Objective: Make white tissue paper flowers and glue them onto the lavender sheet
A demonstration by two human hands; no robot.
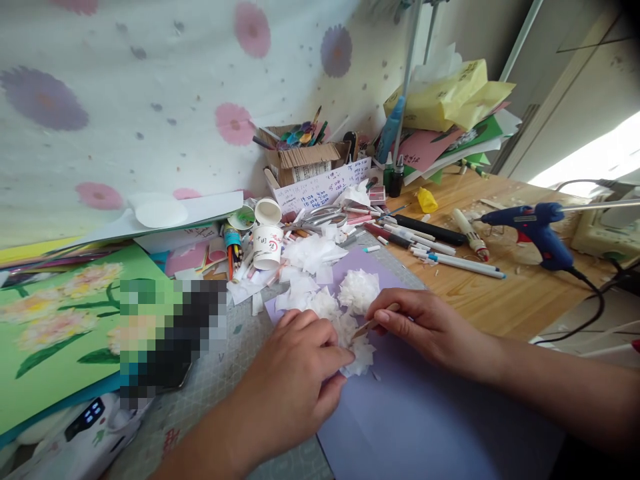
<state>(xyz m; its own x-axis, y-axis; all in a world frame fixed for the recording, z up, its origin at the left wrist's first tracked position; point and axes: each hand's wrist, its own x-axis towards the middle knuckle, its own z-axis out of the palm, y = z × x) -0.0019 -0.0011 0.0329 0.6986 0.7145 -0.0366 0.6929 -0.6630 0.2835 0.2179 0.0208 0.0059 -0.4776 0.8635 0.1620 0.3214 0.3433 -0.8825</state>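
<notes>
My right hand (417, 327) pinches a flat wooden stick (369, 327), whose tip reaches into a white tissue-paper flower (361, 357). Against the left side of that flower lies my left hand (305, 363), fingers curled, with the index finger and thumb closed at the petals. Its grip is partly hidden. A fuller white paper flower (359, 291) sits just above, and another white ruffled cluster (324, 303) is partly covered by my left fingers. All rest on a purple sheet of paper (420, 420).
Loose white tissue pieces (313, 257) lie behind the flowers. Beyond are paper cups (267, 247), pens (460, 263) and a cardboard box (305, 160). A blue glue gun (537, 223) with a cord stands at right. A green flower picture (60, 327) and white device (95, 427) lie left.
</notes>
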